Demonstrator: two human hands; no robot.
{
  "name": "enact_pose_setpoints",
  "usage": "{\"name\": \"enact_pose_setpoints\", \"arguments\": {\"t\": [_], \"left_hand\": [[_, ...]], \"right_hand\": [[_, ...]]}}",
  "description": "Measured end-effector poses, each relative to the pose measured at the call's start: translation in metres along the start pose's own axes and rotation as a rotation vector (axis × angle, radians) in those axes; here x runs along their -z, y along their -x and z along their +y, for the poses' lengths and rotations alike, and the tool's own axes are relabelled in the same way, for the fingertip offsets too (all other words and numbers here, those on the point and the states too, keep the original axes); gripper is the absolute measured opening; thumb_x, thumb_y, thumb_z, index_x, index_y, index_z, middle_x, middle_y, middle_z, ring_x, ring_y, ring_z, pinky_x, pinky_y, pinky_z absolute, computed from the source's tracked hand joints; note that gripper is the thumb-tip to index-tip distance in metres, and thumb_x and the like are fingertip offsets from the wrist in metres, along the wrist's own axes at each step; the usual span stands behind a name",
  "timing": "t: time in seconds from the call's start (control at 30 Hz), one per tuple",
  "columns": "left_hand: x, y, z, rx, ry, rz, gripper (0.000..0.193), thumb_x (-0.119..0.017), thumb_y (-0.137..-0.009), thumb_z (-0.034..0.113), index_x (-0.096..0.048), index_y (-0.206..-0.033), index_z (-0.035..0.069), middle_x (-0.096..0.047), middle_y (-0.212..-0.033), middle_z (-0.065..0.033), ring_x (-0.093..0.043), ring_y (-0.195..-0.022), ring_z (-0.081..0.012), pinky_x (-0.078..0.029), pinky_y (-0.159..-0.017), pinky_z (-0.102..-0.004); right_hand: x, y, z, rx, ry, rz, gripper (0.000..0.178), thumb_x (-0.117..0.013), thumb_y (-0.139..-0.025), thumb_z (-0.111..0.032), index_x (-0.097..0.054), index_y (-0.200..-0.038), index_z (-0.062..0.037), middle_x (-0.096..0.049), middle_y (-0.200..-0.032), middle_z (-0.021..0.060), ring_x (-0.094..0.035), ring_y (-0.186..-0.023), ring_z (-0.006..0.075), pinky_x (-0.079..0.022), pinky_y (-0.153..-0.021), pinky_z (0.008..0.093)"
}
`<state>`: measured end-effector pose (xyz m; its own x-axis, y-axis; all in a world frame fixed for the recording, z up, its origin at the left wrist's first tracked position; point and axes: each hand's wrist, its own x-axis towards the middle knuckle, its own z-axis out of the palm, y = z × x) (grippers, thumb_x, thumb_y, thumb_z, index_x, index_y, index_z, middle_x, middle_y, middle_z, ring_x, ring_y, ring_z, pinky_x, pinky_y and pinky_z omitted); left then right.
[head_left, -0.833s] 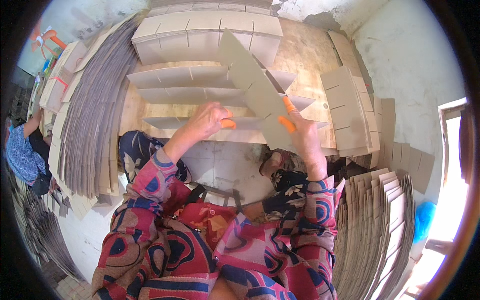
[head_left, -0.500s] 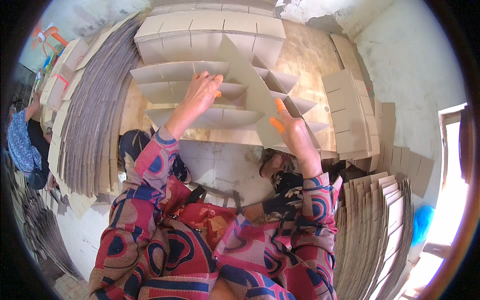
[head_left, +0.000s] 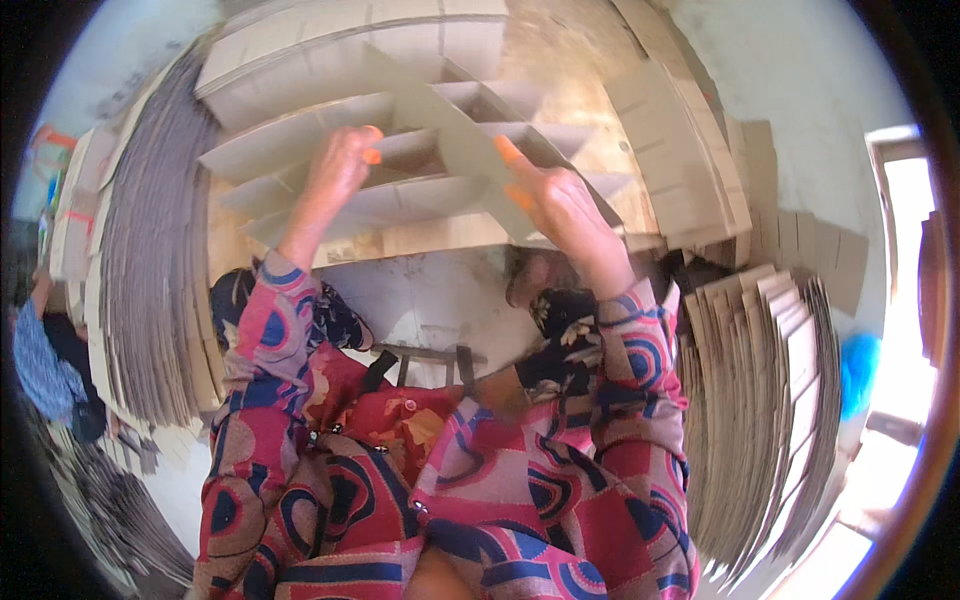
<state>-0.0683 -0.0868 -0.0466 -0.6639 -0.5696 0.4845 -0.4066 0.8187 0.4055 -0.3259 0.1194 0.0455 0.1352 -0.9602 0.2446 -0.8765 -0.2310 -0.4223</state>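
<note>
Asker: Where is the left hand (head_left: 345,165)?
Teller: Toward half past ten from the middle, at the cardboard strips (head_left: 400,200), its orange-covered tips close together and the other fingers curled; blur keeps me from telling whether they pinch a strip

Asker: And the right hand (head_left: 565,200)?
Teller: At one o'clock, against the slanted cardboard sheet (head_left: 445,130). Thumb and forefinger, both orange-covered, are a little apart; I cannot tell whether they grip it

Asker: How does that sheet stand?
Teller: Just short of twelve, on edge across the strips, its ends toward eleven and five. A darker second sheet (head_left: 535,147) runs on its three o'clock side, with open cells between

Asker: What lies around?
Teller: On the wooden surface (head_left: 570,60), a stack of slotted cardboard (head_left: 350,50) at eleven. More cardboard stands in a long row (head_left: 150,260) at nine and a bundle (head_left: 760,420) at four; another person (head_left: 50,360) is at the nine o'clock rim
</note>
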Motion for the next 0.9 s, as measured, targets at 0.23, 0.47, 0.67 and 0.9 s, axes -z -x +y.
{"name": "enact_pose_setpoints", "arguments": {"t": [0.23,0.47,0.67,0.9], "left_hand": [[0.01,-0.013,0.024,0.129,0.079,-0.163,0.019,-0.062,-0.077,0.0,-0.066,-0.096,0.003,-0.064,-0.078,-0.0176,-0.062,-0.075,-0.0361,-0.049,-0.068,-0.0429],[0.034,-0.011,0.06,-0.063,-0.079,0.093,0.048,-0.076,-0.072,0.012,-0.061,-0.117,0.003,-0.065,-0.103,-0.0171,-0.06,-0.094,-0.0319,-0.048,-0.081,-0.0382],[0.067,0.035,0.069,-0.153,-0.175,0.123,0.058,-0.08,-0.068,0.01,-0.058,-0.121,-0.001,-0.063,-0.111,-0.0162,-0.057,-0.102,-0.0344,-0.047,-0.088,-0.0414],[0.078,0.079,0.052,-0.058,-0.33,0.075,0.06,-0.079,-0.071,0.019,-0.057,-0.123,-0.002,-0.061,-0.113,-0.0165,-0.054,-0.106,-0.0352,-0.043,-0.093,-0.0439]], "right_hand": [[-0.019,0.009,0.004,-0.024,0.1,-0.106,0.055,-0.053,-0.081,-0.005,-0.042,-0.134,0.0033,-0.059,-0.072,0.0224,-0.061,-0.074,0.0394,-0.048,-0.062,0.0461],[0.025,0.016,0.04,-0.211,-0.034,0.171,0.029,-0.061,-0.085,-0.021,-0.067,-0.112,-0.0106,-0.066,-0.098,0.0172,-0.064,-0.089,0.0351,-0.052,-0.073,0.0432],[0.082,0.081,0.161,-0.9,0.798,0.391,0.048,-0.071,-0.08,-0.02,-0.053,-0.123,-0.0118,-0.055,-0.12,0.0107,-0.048,-0.116,0.0304,-0.042,-0.092,0.0465],[0.069,0.137,0.209,-1.238,0.793,0.214,0.048,-0.072,-0.079,-0.022,-0.053,-0.122,-0.0131,-0.053,-0.126,0.01,-0.046,-0.122,0.0294,-0.041,-0.091,0.049]]}}
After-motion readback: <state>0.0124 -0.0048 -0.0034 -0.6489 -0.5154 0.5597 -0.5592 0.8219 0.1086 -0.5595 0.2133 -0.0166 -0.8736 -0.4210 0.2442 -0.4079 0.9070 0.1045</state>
